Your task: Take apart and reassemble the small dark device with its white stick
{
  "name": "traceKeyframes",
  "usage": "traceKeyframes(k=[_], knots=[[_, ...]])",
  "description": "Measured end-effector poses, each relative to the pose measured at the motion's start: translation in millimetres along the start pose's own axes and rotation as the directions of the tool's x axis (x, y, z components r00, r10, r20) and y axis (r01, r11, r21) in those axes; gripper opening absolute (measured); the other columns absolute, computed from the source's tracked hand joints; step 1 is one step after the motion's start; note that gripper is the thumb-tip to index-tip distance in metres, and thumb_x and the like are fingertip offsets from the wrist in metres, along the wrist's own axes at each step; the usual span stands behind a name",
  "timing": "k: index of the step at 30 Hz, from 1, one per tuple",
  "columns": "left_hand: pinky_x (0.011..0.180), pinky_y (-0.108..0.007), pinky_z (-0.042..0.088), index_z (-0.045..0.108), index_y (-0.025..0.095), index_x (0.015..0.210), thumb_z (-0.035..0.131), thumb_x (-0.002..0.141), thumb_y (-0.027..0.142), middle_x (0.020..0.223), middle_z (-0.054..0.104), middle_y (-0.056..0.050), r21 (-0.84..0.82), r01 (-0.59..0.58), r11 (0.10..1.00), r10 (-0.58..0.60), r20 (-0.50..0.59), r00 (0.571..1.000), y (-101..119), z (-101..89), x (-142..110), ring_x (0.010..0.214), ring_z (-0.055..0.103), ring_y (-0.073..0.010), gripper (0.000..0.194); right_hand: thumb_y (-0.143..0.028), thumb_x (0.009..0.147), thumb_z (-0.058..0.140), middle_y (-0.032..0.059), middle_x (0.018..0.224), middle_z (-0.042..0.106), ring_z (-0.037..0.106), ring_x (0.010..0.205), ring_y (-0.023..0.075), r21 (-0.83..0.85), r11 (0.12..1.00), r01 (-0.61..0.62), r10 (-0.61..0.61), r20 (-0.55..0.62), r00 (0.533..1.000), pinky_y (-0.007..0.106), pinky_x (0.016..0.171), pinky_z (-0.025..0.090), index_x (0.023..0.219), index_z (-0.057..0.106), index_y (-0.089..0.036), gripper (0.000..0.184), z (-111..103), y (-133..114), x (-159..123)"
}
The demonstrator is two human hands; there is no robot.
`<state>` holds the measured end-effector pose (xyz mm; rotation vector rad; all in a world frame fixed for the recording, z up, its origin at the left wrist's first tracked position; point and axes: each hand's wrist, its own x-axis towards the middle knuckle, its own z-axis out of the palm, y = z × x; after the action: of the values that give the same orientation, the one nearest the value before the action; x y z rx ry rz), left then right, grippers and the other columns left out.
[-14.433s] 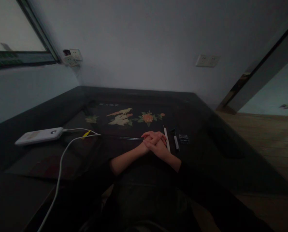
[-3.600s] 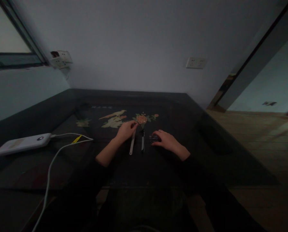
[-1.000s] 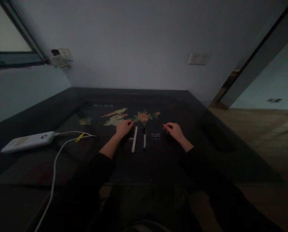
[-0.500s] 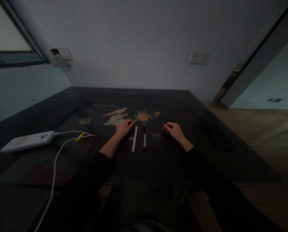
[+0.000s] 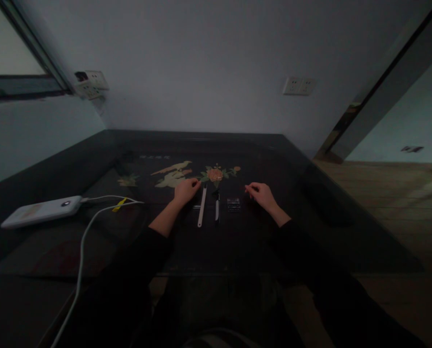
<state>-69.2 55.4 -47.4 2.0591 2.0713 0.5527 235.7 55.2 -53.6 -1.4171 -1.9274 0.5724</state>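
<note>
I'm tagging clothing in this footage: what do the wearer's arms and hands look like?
The left sleeve and right sleeve look plain black and stop short of the hands. The left hand and right hand wear no gloves; small details are too dark to tell.

The left forearm [image 5: 166,219] extends forward and inward from the person's left side, with the left hand [image 5: 185,191] loosely closed at its end, the back of the hand upward, the fingers curled and directed toward the right hand [image 5: 261,194]. The right forearm [image 5: 281,216] mirrors this alignment from the opposite side, its hand likewise loosely closed, the thumb and index finger close together and directed inward. Both wrists are nearly straight, both forearms are bare up to dark sleeves [image 5: 145,253], and the two hands are level and set apart.
</note>
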Motion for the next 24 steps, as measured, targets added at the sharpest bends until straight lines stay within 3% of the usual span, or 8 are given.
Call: traceKeyframes(k=[24], knots=[[0.059, -0.025, 0.034, 0.068, 0.022, 0.087, 0.036, 0.091, 0.049, 0.092, 0.071, -0.005, 0.016, 0.0, 1.0, 0.0, 0.01, 1.0, 0.4, -1.5, -0.5, 0.082, 0.062, -0.0204, 0.041, -0.045, 0.086, 0.048, 0.0002, 0.052, 0.056, 0.051, 0.049, 0.0136, 0.015, 1.0, -0.002, 0.002, 0.007, 1.0, 0.025, 0.051, 0.033, 0.07, 0.065, -0.017, 0.036, -1.7, -3.2, -1.6]])
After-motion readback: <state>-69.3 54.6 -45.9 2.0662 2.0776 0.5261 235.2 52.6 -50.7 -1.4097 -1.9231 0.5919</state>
